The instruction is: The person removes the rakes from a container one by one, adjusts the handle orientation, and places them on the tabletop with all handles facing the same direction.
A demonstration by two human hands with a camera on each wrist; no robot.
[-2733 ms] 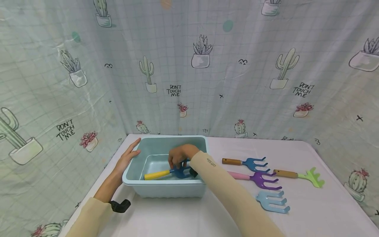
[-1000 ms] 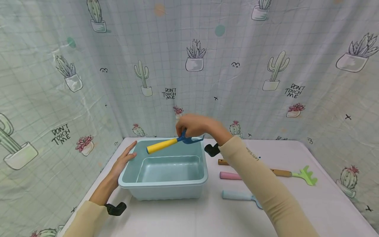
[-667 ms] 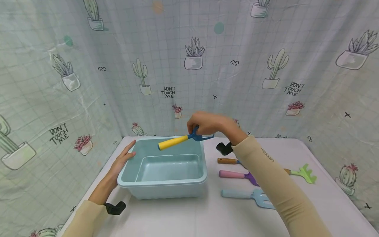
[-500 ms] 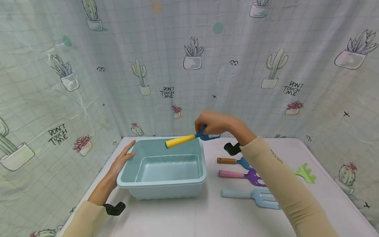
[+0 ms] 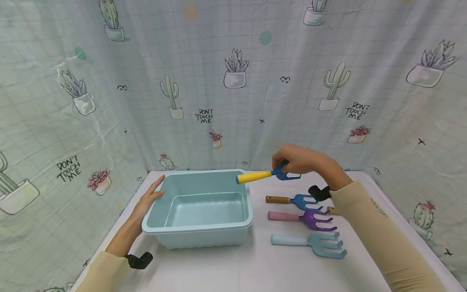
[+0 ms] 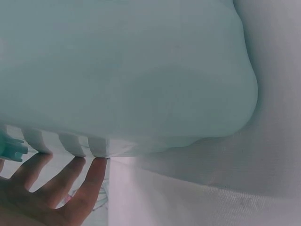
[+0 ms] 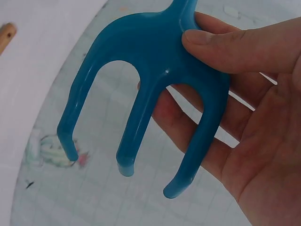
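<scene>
My right hand (image 5: pixel 300 159) pinches a hand rake (image 5: pixel 253 177) by its blue three-pronged head, above the table's back edge and to the right of the basin. The rake's yellow handle points left, its tip near the basin's back right corner. In the right wrist view, the thumb lies on one face of the blue rake head (image 7: pixel 162 42) and fingers show behind it. My left hand (image 5: pixel 144 207) rests against the left side of the pale blue basin (image 5: pixel 197 229). In the left wrist view, extended fingertips (image 6: pixel 98 165) touch the basin's outer wall (image 6: pixel 141 84).
On the table right of the basin lie a wooden-handled blue rake (image 5: pixel 277 199), a pink-handled purple rake (image 5: pixel 283 216) and a light blue rake (image 5: pixel 290 240). Another wooden handle (image 5: pixel 333 210) is mostly hidden by my right forearm. Cactus-print cloth (image 5: pixel 204 61) hangs behind and beside.
My right hand has lifted the yellow-handled rake out of the basin and carried it rightward past the rim. My left hand stays at the basin's left side.
</scene>
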